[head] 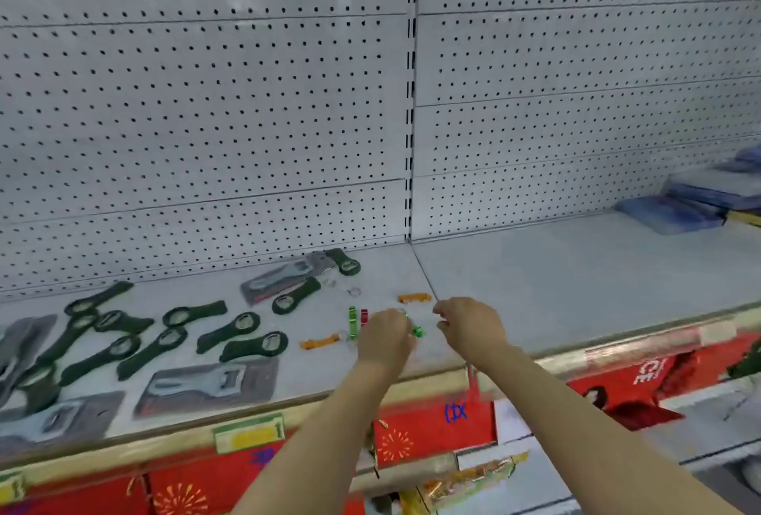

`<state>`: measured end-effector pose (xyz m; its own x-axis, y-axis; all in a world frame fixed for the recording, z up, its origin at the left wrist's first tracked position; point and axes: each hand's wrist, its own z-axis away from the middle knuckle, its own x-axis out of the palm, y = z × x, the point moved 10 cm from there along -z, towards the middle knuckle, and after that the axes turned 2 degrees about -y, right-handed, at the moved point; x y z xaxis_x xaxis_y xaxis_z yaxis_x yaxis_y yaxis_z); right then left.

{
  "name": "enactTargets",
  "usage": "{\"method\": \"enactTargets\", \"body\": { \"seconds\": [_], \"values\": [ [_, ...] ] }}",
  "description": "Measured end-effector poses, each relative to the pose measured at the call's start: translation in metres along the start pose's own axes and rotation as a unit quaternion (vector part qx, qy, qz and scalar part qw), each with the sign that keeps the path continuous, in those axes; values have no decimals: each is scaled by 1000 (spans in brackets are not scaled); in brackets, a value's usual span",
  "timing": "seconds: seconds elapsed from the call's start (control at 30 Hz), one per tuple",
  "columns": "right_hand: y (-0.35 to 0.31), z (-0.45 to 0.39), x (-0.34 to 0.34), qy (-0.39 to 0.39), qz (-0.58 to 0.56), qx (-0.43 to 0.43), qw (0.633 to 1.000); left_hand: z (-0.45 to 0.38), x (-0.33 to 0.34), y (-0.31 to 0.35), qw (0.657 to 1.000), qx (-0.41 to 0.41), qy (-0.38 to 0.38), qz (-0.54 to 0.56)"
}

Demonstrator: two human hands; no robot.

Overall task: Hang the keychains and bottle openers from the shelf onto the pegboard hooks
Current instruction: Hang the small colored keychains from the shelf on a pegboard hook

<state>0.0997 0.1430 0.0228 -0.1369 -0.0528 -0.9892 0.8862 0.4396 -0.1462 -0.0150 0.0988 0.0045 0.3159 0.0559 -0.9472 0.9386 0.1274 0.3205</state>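
Observation:
My left hand [385, 333] is closed around a small green keychain [416, 331] just above the grey shelf [556, 288]. My right hand [467, 323] hovers close to its right, fingers curled, holding nothing that I can make out. Beside the left hand lie a green and a red keychain [356, 321] and two orange ones [414, 298] [319, 342]. Several dark green bottle openers [230, 329] are spread over the left of the shelf, with carded openers [206, 389] near the front edge. The white pegboard [206, 123] behind shows no hooks.
Blue flat packs [692, 205] are stacked at the shelf's far right. A black slotted upright [409, 102] splits the pegboard panels. Below the shelf edge with its price tags [249, 434] hang red packets [432, 428].

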Motion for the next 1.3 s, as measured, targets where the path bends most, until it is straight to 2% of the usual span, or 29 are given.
{"method": "enactTargets", "body": {
  "seconds": [0.17,0.27,0.43,0.5,0.57,0.7,0.83,0.93,1.0,1.07,1.2,1.3],
  "values": [
    [4,-25,18,-11,-55,26,998,-10,16,1,999,22,13,-19],
    [-3,-44,25,-31,-95,17,995,-8,14,10,996,43,-8,-75],
    [-24,-73,40,-81,-120,10,989,0,15,4,987,42,7,-154],
    [-33,-78,45,-94,-99,-2,991,1,6,-8,992,24,15,-126],
    [-38,-80,50,-107,-65,-5,992,2,-3,-29,995,-26,57,-80],
    [-49,-82,55,-121,-9,-27,992,15,-17,-60,980,-133,124,78],
    [-63,-74,54,-81,93,-103,987,26,-20,-78,945,-196,157,212],
    [-60,-70,49,-23,80,-115,990,31,-22,-93,894,-217,168,354],
    [-53,-67,34,40,-2,-83,996,34,-26,-102,858,-219,178,429],
    [-51,-60,19,91,-121,-59,987,38,-32,-112,821,-229,194,485],
    [-62,-46,-2,136,-348,-14,927,52,-41,-130,743,-259,227,573],
    [-80,-39,-11,137,-440,-16,887,67,-54,-139,717,-253,261,595]
  ]
}}
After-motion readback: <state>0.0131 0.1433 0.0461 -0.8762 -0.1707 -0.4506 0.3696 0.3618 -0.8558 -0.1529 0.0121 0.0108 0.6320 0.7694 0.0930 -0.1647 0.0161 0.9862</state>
